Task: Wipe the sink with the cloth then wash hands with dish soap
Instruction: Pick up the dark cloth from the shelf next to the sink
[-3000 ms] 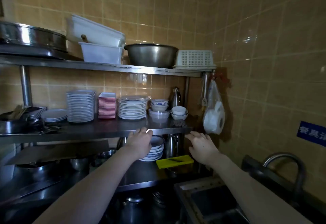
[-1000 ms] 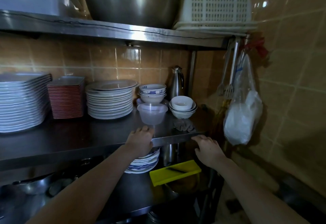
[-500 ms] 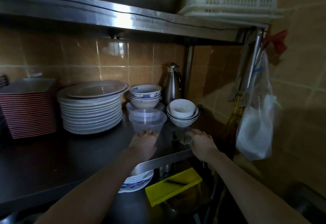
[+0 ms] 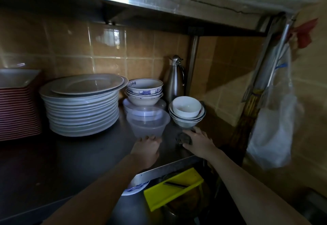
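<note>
A small dark crumpled cloth (image 4: 183,139) lies on the steel middle shelf (image 4: 79,162), in front of a stack of white bowls (image 4: 186,112). My right hand (image 4: 199,140) covers the cloth's right side, with the cloth between thumb and fingers. My left hand (image 4: 146,147) rests palm down on the shelf, fingers apart, its fingertips touching a clear plastic container (image 4: 147,124). I cannot see the sink or any dish soap.
On the shelf stand a stack of white plates (image 4: 81,104), red square plates (image 4: 17,111), blue-patterned bowls (image 4: 144,91) and a steel flask (image 4: 175,79). A yellow board (image 4: 173,188) lies below. A plastic bag (image 4: 274,136) hangs at the right, under the low upper shelf (image 4: 141,0).
The view has closed in on the shelf. Both hands moved from the shelf's front edge onto it: the right onto the cloth, the left up to the clear container.
</note>
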Demonstrator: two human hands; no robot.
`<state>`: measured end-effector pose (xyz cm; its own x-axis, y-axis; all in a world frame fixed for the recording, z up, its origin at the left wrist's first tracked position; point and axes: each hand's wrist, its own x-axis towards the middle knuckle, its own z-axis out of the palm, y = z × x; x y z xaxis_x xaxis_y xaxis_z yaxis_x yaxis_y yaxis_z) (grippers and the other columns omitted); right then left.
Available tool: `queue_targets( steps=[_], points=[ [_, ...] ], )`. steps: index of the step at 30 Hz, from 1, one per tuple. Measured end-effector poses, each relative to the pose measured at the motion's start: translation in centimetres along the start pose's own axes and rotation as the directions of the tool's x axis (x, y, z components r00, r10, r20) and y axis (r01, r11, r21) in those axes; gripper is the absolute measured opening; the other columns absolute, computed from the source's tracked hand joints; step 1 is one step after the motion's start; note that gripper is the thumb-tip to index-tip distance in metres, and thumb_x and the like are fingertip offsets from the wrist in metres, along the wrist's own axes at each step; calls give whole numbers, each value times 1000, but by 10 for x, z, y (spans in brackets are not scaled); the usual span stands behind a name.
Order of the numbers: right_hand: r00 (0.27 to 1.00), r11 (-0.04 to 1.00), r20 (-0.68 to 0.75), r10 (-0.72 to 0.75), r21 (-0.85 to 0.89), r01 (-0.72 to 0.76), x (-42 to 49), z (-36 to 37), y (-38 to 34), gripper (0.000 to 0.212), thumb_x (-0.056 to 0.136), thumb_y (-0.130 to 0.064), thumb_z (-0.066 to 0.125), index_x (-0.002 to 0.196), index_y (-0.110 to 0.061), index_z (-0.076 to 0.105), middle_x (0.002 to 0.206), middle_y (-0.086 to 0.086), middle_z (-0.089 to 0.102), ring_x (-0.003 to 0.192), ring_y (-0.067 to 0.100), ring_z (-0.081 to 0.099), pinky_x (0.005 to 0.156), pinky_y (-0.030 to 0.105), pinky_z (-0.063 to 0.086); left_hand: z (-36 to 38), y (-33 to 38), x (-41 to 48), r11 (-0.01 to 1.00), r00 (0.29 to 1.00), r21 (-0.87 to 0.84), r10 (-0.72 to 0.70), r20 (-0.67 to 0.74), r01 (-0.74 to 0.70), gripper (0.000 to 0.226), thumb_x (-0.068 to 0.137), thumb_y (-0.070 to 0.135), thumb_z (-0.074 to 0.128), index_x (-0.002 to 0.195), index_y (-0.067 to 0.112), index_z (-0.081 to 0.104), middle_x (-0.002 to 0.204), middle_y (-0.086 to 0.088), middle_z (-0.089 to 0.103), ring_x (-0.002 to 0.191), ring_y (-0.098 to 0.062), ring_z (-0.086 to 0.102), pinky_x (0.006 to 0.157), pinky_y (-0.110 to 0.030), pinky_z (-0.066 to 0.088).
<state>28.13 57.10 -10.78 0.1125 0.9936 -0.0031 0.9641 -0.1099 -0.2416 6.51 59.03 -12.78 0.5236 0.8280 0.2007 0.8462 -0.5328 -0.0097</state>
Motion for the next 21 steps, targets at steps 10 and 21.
queue_targets(
  steps=[10, 21],
  points=[
    [993, 998, -114, -45, 27, 48, -5, 9, 4, 36, 88, -22, 58, 123, -28, 52, 134, 4, 39, 121, 35, 39, 99, 43, 41, -1, -1, 2, 998, 1000, -64, -8, 7, 8, 36, 88, 26, 46, 124, 20, 47, 127, -7, 51, 115, -28, 50, 92, -41, 41],
    [987, 995, -155, -34, 91, 49, -59, 8, 28, 32, 88, -13, 56, 117, -24, 56, 126, 5, 40, 121, 33, 38, 98, 43, 42, -6, 30, -14, 998, 1000, -46, 30, -6, -30, 34, 89, 24, 43, 123, 19, 47, 126, -7, 52, 115, -29, 50, 93, -41, 39]
  ],
)
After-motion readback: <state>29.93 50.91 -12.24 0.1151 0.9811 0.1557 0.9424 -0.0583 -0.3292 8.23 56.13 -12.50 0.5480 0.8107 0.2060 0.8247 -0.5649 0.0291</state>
